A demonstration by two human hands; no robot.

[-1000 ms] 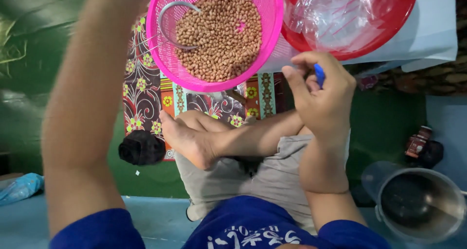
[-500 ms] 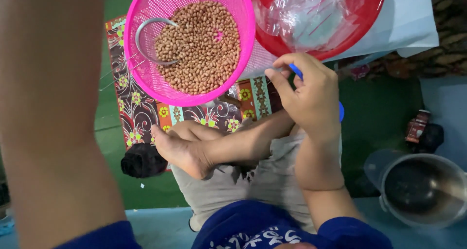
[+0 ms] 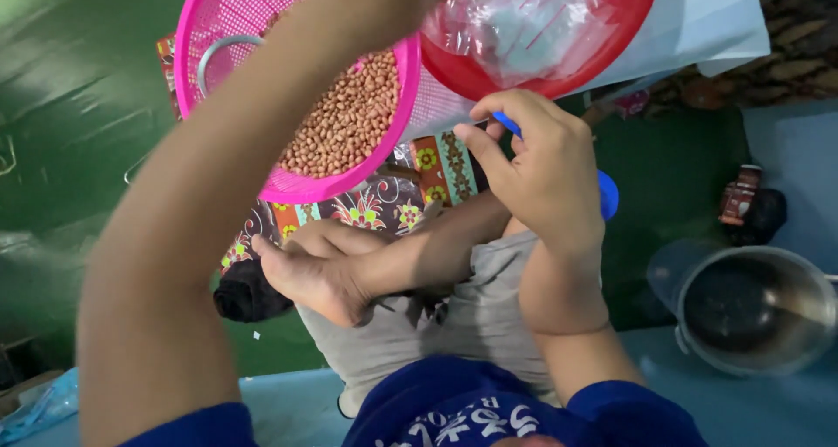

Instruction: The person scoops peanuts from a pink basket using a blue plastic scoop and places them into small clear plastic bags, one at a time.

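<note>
Peanuts [image 3: 345, 120] in the pink basket [image 3: 196, 37] at 11 o'clock could spill, we judge, if our left hand [image 3: 375, 2], reaching above it with its grip cut off from view, bumps the rim while our right hand [image 3: 541, 168] pinches a blue tool [image 3: 607, 194].

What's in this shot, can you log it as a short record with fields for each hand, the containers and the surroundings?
left hand: reaching out above the pink basket, holding nothing that shows
right hand: closed around a small blue tool
pink basket: holds reddish-brown peanuts and a metal ring
red basin: holds clear plastic bags
metal pot: on the floor at the right
posture: seated, bare foot crossed over the lap
</note>
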